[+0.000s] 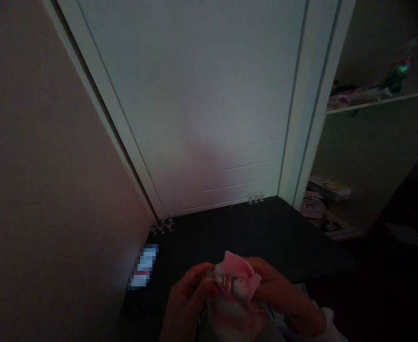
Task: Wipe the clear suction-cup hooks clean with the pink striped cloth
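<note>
My left hand [190, 297] is closed, fingertips pinching a small clear glass-like piece [209, 274] whose exact kind I cannot make out. Pressed up against that piece from the other side is a soft pink-and-white cloth [239, 270], bunched in my right hand [283, 289]. The cloth hangs down toward the bottom of the view. Both hands are close together over the near edge of a dark table [230, 232]. On its far left corner stands a cluster of several small clear pieces [162, 225], and a second cluster [255, 197] stands at the back right.
A bright, pixelated rectangle [143, 267] lies at the table's left edge. Behind the table rises a white door-like panel [209, 95], with a plain wall [52, 190] at left. Shelves [376, 101] at right hold assorted items. The room is dim.
</note>
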`<act>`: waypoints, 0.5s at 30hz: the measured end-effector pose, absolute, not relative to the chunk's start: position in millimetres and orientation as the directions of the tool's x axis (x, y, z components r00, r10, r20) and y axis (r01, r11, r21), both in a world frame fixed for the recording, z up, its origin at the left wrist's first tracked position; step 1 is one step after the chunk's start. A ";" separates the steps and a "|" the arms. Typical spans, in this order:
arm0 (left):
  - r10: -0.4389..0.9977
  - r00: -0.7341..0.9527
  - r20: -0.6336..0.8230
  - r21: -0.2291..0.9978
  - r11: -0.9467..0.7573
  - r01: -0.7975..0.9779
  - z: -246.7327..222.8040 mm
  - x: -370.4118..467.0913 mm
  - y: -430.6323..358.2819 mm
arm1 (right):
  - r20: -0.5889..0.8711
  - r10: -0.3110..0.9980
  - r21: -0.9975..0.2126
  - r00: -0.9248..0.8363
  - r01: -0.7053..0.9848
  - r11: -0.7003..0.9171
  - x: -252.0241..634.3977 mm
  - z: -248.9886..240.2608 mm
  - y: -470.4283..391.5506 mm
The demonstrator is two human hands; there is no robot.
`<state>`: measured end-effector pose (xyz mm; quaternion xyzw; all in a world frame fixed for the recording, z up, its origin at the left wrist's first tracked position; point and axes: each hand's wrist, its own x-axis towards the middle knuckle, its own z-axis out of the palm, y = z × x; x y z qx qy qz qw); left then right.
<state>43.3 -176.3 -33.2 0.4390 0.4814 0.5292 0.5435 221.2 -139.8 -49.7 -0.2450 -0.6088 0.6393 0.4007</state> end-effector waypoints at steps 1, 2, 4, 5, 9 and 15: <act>0.998 -0.017 -0.057 0.986 0.054 -0.155 -31.9 43.0 -176.5 | 0.205 0.811 -0.973 -0.548 -0.205 0.108 220.8 -46.4 -141.6; 0.998 -0.008 -0.061 0.985 0.059 -0.162 -30.9 42.8 -176.8 | 0.241 0.811 -0.968 -0.533 -0.193 0.161 220.1 -43.5 -143.0; 0.998 0.008 -0.068 0.982 0.068 -0.174 -29.8 42.6 -177.5 | 0.305 0.805 -0.952 -0.508 -0.170 0.253 218.9 -40.4 -144.6; 0.998 0.013 -0.068 0.982 0.069 -0.177 -29.7 42.6 -177.9 | 0.326 0.805 -0.945 -0.495 -0.158 0.285 218.4 -40.1 -144.9; 0.998 0.008 -0.060 0.984 0.061 -0.170 -31.1 42.7 -177.7 | 0.360 0.826 -0.931 -0.433 -0.107 0.350 217.2 -42.1 -145.2; 0.999 0.031 -0.028 0.998 0.030 -0.059 -30.4 40.4 -175.4 | 0.346 0.839 -0.935 -0.420 -0.082 0.345 216.3 -37.2 -149.3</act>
